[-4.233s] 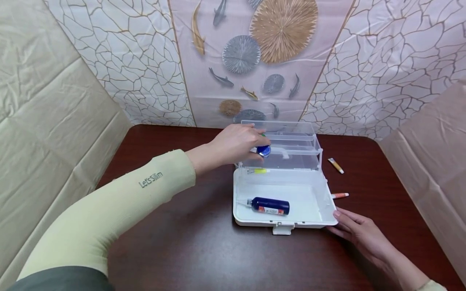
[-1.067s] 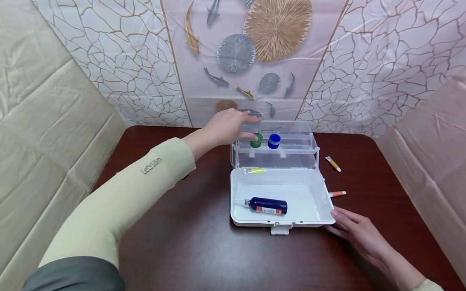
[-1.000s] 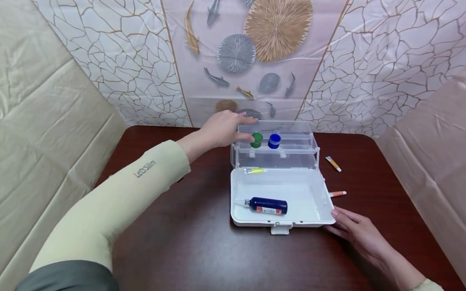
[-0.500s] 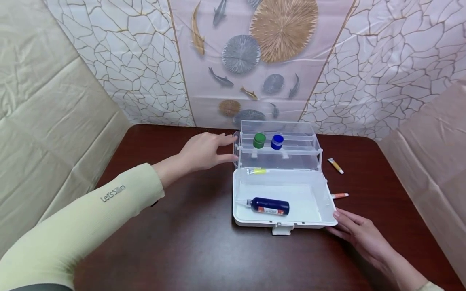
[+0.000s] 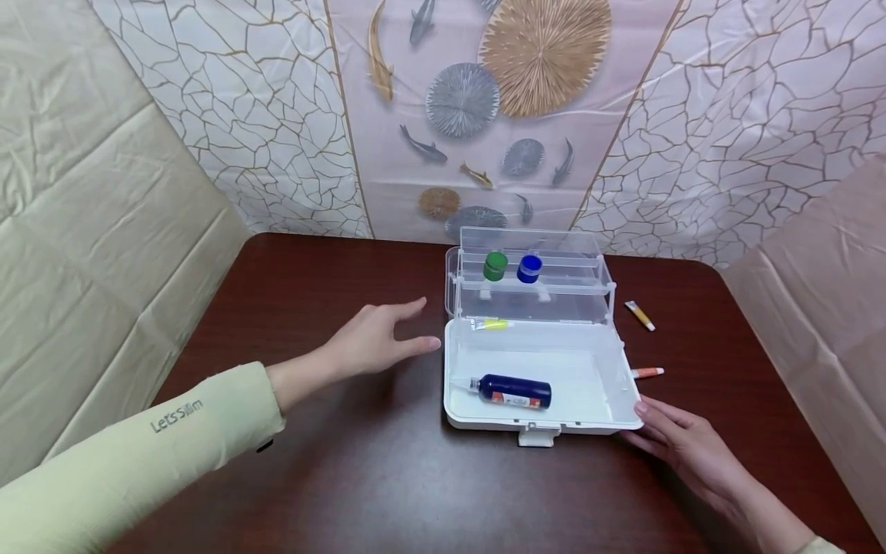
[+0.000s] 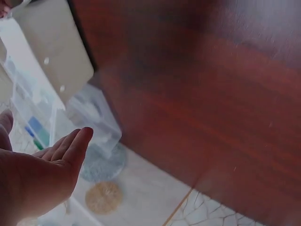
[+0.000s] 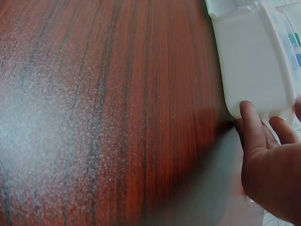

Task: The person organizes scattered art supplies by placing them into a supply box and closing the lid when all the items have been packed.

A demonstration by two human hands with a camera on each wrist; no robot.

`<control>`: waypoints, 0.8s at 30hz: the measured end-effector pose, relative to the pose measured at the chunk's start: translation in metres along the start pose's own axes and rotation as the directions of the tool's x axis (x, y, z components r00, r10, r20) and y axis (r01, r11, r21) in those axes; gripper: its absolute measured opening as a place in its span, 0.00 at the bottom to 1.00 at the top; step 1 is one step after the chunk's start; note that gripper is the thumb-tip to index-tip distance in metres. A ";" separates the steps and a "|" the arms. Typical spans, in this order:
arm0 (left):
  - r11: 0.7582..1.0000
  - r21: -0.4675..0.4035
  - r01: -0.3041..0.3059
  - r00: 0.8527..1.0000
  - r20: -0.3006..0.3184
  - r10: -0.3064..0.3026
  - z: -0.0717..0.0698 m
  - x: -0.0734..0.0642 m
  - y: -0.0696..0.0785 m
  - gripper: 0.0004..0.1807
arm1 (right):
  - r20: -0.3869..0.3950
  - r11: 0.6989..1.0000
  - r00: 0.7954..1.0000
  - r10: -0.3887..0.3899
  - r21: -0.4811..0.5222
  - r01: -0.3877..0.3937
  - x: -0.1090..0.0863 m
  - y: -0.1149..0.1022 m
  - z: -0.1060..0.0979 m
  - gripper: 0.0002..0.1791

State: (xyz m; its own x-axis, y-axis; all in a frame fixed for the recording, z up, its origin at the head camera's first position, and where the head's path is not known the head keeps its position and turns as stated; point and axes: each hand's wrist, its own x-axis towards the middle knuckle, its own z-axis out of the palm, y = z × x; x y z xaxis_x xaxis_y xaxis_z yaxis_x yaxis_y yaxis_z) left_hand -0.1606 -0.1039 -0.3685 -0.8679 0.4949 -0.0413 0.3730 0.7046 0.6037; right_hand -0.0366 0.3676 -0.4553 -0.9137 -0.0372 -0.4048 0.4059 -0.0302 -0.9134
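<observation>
A white storage box (image 5: 543, 425) with clear fold-out trays (image 5: 581, 265) stands opened on the table. My left hand (image 5: 367, 338) is in the air just left of the box, fingers and thumb spread, holding nothing; in the left wrist view the same hand (image 6: 42, 174) overlaps the trays. My right hand (image 5: 688, 446) holds the box's front right corner, thumb at the rim and fingers lower on the side. A green paint jar (image 5: 494, 265) and a blue paint jar (image 5: 529, 268) sit in a tray. Inside the base lie a dark blue paint bottle (image 5: 515, 391) and a yellow paint tube (image 5: 493, 325).
To the right of the box, an ochre paint tube (image 5: 640, 315) and an orange paint tube (image 5: 647, 372) lie on the dark wooden table (image 5: 332, 469). Patterned cloth (image 5: 457, 154) hangs behind the table, with beige cloth walls (image 5: 104, 192) at both sides.
My left hand set the green and blue jars in the tray, let go, then drew back left and toward me. My right hand stays at the box corner.
</observation>
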 end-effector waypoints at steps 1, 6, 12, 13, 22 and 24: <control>1.000 -0.008 0.011 1.000 0.008 -0.011 0.002 -0.002 -0.001 0.45 | 0.000 1.000 1.000 0.001 0.001 -0.001 0.000 0.000 0.000 0.14; 0.998 -0.030 0.052 0.998 0.026 -0.051 0.012 -0.010 -0.005 0.45 | 0.005 1.000 1.000 -0.001 0.007 0.001 0.000 0.000 -0.001 0.13; 0.995 -0.069 0.067 0.998 0.019 -0.066 0.029 -0.019 -0.009 0.45 | -0.009 0.999 1.000 0.015 -0.038 -0.015 0.001 -0.001 0.001 0.30; 0.994 -0.083 0.073 0.997 0.021 -0.072 0.033 -0.020 -0.009 0.45 | -0.014 0.999 1.000 0.020 -0.049 -0.021 0.001 -0.001 0.001 0.33; 0.962 -0.239 0.131 0.991 0.050 -0.122 0.062 -0.028 -0.004 0.44 | -0.027 0.998 0.999 0.038 -0.054 -0.040 0.001 -0.002 0.002 0.34; 0.948 -0.281 0.149 0.989 0.058 -0.139 0.067 -0.029 -0.002 0.43 | -0.023 0.998 0.999 0.036 -0.046 -0.037 0.000 -0.002 0.002 0.33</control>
State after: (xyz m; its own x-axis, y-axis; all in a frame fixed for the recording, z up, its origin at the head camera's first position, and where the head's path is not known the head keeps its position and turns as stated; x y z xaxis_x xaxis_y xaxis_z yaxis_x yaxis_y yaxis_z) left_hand -0.1142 -0.0860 -0.4217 -0.8909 0.4210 -0.1705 0.1320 0.5992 0.7896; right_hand -0.0378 0.3661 -0.4537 -0.8987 -0.0150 -0.4383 0.4380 0.0177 -0.8988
